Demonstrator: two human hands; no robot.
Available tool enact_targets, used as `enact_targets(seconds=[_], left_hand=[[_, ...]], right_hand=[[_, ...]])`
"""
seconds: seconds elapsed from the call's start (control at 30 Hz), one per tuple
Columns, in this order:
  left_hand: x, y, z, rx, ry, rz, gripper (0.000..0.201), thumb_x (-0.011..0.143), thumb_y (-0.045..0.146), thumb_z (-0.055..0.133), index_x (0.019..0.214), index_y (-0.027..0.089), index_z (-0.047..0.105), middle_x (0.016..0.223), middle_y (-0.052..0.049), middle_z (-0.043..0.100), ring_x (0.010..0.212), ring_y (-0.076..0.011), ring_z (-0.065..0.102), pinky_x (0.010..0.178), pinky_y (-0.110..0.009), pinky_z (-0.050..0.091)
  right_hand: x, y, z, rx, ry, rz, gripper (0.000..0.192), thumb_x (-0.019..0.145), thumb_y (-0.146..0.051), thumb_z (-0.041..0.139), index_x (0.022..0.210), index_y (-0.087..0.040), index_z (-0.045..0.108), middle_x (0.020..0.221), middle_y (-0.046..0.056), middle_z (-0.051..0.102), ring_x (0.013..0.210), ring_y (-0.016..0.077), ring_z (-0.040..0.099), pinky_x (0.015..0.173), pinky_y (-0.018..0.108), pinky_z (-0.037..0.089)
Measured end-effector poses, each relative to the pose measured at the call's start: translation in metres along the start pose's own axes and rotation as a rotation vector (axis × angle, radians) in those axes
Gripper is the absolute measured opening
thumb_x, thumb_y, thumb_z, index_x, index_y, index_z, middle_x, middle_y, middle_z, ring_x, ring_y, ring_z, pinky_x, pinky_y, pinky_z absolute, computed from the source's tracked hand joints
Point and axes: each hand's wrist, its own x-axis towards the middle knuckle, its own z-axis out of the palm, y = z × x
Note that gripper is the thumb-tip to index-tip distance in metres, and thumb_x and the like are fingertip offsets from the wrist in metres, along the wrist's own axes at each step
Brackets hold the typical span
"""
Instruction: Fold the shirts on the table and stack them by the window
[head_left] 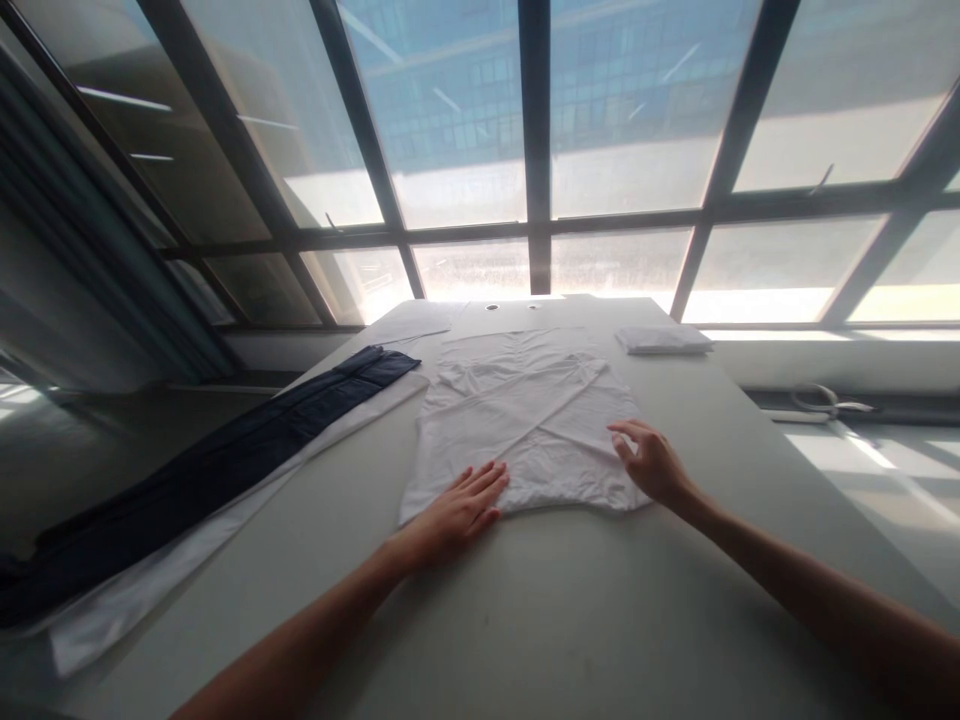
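A white garment (517, 415), probably a shirt, lies spread on the white table with its sleeves folded across it and a few creases. My left hand (469, 505) rests flat on its near left edge, fingers stretched out. Over the garment's right side is my right hand (649, 460), its fingers loosely curved and apart, with nothing seen in them. I cannot tell whether the right fingertips touch the cloth.
Dark trousers (225, 460) and a long white cloth (187, 545) lie along the table's left edge, hanging past it. At the back right sits a folded white cloth (664, 341). The table (525, 620) reaches to large windows (465, 110). A curtain (90, 220) hangs at left.
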Motion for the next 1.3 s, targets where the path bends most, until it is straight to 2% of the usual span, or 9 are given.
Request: enact_targets(seconds=[0.13,0.3,0.47,0.6,0.7,0.8,0.97,1.17,1.3], left_hand=[[0.001,0.003,-0.008,-0.003,0.030,-0.035,0.060,0.109,0.053,0.032,0.161,0.024,0.036,0.171,-0.007,0.019,0.159,-0.0284,0.010,0.127,-0.048,0.021],[0.023,0.013,-0.034,-0.011,0.086,-0.043,0.063,0.109,0.053,0.033,0.163,0.021,0.030,0.170,-0.010,0.022,0.159,-0.0261,0.012,0.128,-0.049,0.019],[0.088,0.017,-0.040,-0.028,0.078,-0.013,0.061,0.108,0.048,0.037,0.161,0.019,0.034,0.167,-0.011,0.031,0.157,-0.0239,0.021,0.128,-0.045,0.020],[0.151,0.007,-0.033,0.007,-0.005,-0.079,0.060,0.107,0.044,0.038,0.159,0.015,0.036,0.167,-0.015,0.030,0.157,-0.0284,0.022,0.126,-0.048,0.019],[0.184,-0.005,-0.028,0.025,-0.008,-0.152,0.058,0.108,0.043,0.035,0.159,0.016,0.036,0.168,-0.014,0.029,0.157,-0.0303,0.021,0.125,-0.052,0.020],[0.196,-0.014,-0.017,0.045,-0.005,-0.177,0.057,0.108,0.045,0.031,0.160,0.020,0.035,0.169,-0.012,0.027,0.157,-0.0306,0.018,0.125,-0.055,0.019],[0.190,-0.017,0.000,0.052,0.102,-0.151,0.053,0.108,0.042,0.031,0.157,0.023,0.042,0.167,-0.010,0.032,0.157,-0.0295,0.022,0.125,-0.055,0.017],[0.195,-0.022,0.007,-0.062,0.186,-0.143,0.049,0.107,0.039,0.036,0.151,0.021,0.050,0.162,-0.011,0.042,0.154,-0.0285,0.030,0.126,-0.054,0.017],[0.202,-0.030,0.008,-0.326,0.351,-0.202,0.047,0.105,0.035,0.039,0.144,0.018,0.059,0.152,-0.013,0.055,0.145,-0.0267,0.046,0.125,-0.043,0.027]], right_hand=[[0.032,0.042,-0.017,-0.037,0.000,0.295,0.040,0.088,-0.029,0.055,0.118,-0.009,0.074,0.115,0.018,0.075,0.105,0.0294,0.071,0.096,0.038,0.052],[0.045,0.067,-0.031,0.150,-0.106,0.477,0.026,0.082,-0.028,0.062,0.094,-0.011,0.078,0.091,0.011,0.078,0.082,0.0239,0.072,0.072,0.030,0.055],[0.046,0.065,-0.033,0.332,-0.199,0.612,0.023,0.078,-0.034,0.073,0.088,-0.014,0.076,0.085,0.009,0.077,0.072,0.0186,0.068,0.057,0.024,0.051],[0.048,0.063,-0.037,0.448,-0.266,0.697,0.022,0.082,-0.036,0.072,0.092,-0.016,0.074,0.088,0.009,0.076,0.073,0.0178,0.068,0.057,0.023,0.051],[0.048,0.063,-0.037,0.559,-0.315,0.748,0.021,0.083,-0.033,0.073,0.095,-0.016,0.073,0.091,0.010,0.077,0.076,0.0193,0.070,0.061,0.025,0.055],[0.046,0.063,-0.033,0.732,-0.400,0.714,0.025,0.082,-0.029,0.073,0.102,-0.014,0.072,0.097,0.013,0.077,0.083,0.0223,0.073,0.072,0.030,0.060],[0.042,0.056,-0.032,0.880,-0.454,0.570,0.037,0.079,-0.028,0.069,0.113,-0.012,0.070,0.104,0.014,0.078,0.090,0.0262,0.075,0.081,0.037,0.061],[0.042,0.032,-0.040,0.794,-0.418,0.474,0.046,0.078,-0.029,0.063,0.122,-0.015,0.068,0.109,0.013,0.078,0.089,0.0262,0.076,0.074,0.034,0.061],[0.052,0.007,-0.043,0.717,-0.400,0.407,0.049,0.079,-0.032,0.060,0.124,-0.015,0.067,0.109,0.013,0.077,0.088,0.0268,0.075,0.071,0.034,0.060]])
